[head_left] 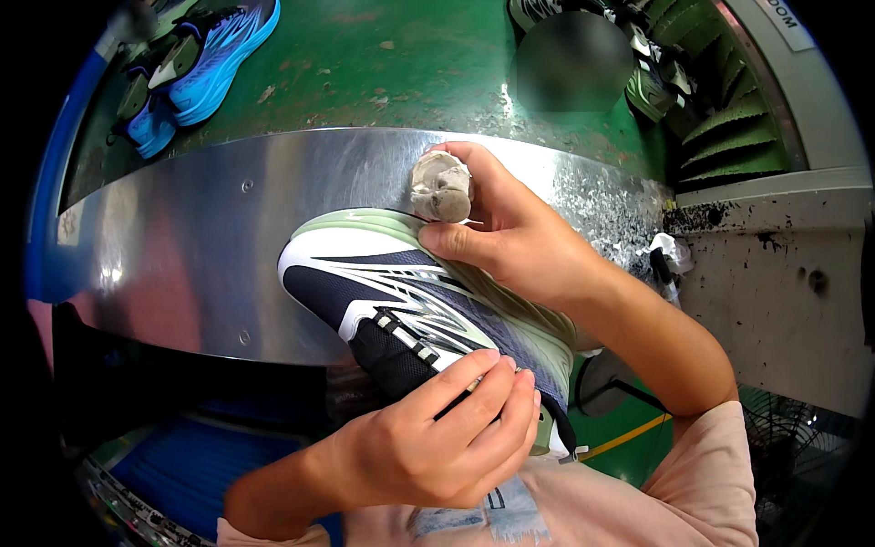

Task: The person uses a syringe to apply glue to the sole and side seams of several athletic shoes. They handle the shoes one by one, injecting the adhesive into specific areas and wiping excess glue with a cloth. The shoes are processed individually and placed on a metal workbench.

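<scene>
Right hand (524, 232) curls around a whitish, uneven lump (441, 187), gripping it just beyond the far edge of a shoe (437, 296), with the thumb set against the pale green sole (360, 221). Left hand (442, 438) is closed, its fingertips bunched on the near side of the shoe by the lacing and collar; it seems to be pinching the upper there, though the thumb is mostly hidden. Between the two hands, the shoe lies tilted over the near edge of the metal surface (200, 246), toe to the left, heel near and to the right, sole turned toward the far side.

As a judgement, the shoe looks well along: upper and sole are joined, the silvery side pattern is in place, and a striped lace (407, 338) runs over the front. The lump is out and in the grip, close to the sole's edge, so handling of this one appears unfinished. How much of the edge has been dealt with cannot be told, nor whether the blue shoes (219, 73) at far left or the dark shoes (649, 87) at far right are done or waiting.
</scene>
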`<state>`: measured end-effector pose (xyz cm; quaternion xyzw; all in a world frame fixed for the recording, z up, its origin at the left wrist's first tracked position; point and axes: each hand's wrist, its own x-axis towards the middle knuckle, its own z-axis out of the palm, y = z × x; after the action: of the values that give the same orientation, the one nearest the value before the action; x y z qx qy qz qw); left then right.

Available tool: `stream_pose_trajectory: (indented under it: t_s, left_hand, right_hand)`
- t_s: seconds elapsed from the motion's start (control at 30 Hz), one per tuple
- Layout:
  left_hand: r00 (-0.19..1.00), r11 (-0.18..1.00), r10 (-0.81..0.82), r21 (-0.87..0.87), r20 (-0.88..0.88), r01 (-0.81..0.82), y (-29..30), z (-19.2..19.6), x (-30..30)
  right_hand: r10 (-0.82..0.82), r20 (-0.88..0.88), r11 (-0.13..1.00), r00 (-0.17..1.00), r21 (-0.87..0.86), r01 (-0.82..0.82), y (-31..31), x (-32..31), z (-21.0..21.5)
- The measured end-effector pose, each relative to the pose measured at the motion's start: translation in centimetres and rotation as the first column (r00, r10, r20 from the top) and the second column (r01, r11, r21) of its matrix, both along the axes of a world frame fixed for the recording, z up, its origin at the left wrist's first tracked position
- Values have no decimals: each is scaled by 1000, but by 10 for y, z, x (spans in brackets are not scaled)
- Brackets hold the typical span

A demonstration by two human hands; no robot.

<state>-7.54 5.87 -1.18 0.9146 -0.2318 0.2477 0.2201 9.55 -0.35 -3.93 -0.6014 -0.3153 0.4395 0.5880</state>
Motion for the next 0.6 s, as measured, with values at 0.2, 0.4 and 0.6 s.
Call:
stream_pose_trajectory:
  t_s: [0.2, 0.4, 0.6]
  left_hand:
    - [998, 996, 53, 74, -22, -52, -1, 6, -2]
    - [996, 994, 88, 65, -14, -87, -10, 5, -4]
    - [994, 991, 107, 74, 4, -107, -9, 2, -11]
  right_hand:
    - [-107, 100, 994, 989, 15, 106, -23, 4, 6]
    - [-318, 622, 869, 716, -111, 482, -133, 25, -13]
    - [-216, -515, 936, 829, 133, 326, -126, -19, 47]
